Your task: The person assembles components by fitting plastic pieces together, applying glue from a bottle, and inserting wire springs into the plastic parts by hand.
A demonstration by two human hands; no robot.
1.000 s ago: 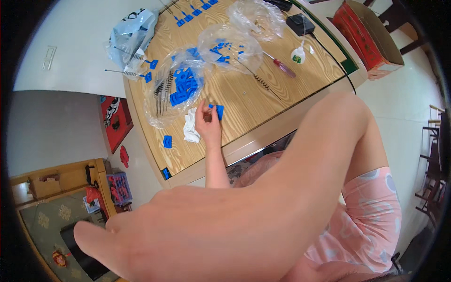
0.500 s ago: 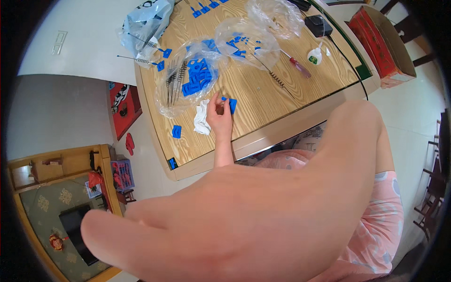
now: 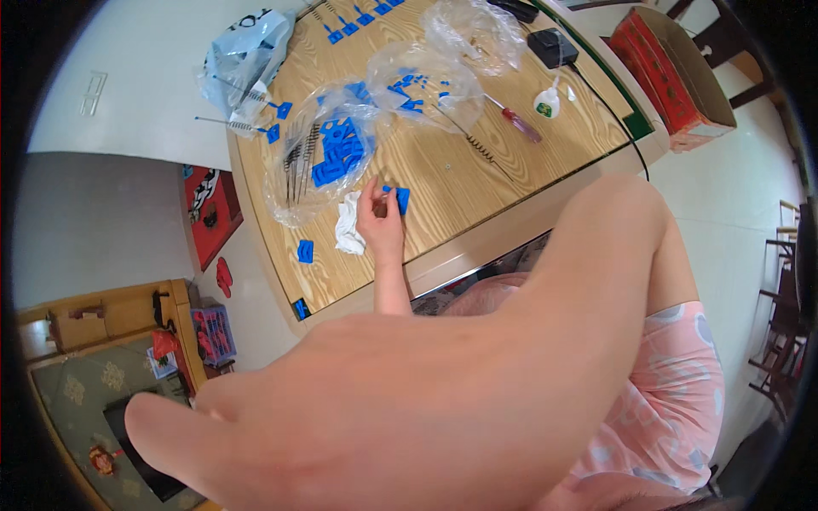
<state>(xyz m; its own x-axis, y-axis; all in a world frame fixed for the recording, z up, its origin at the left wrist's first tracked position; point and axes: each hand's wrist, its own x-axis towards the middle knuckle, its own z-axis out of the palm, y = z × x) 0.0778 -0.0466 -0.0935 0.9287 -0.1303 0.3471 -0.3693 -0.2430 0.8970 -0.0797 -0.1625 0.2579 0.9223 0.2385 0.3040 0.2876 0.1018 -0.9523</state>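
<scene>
My left hand [image 3: 383,228] rests at the table's near edge, its fingers closed on a small blue plastic piece [image 3: 401,201]. Just left of that hand lies a crumpled white tissue [image 3: 348,224]. A loose blue piece [image 3: 306,251] sits farther left. My right hand [image 3: 341,400] is raised very close and fills the lower middle, its back toward me. Its forearm bends in from the right and covers part of my left forearm. The fingertips of this hand are hidden, so whether it holds anything does not show.
Clear bags hold blue parts [image 3: 341,153] and thin springs [image 3: 294,166]. A red-handled screwdriver [image 3: 521,124], a long spring rod [image 3: 480,149], a white bottle [image 3: 547,102] and a black box [image 3: 552,48] with a cable lie right. A red carton [image 3: 660,81] stands beyond the table [image 3: 460,204].
The whole view has shifted, so the table now appears farther left. The raised right hand appears slightly lower and more to the left. My left hand still grips the blue piece.
</scene>
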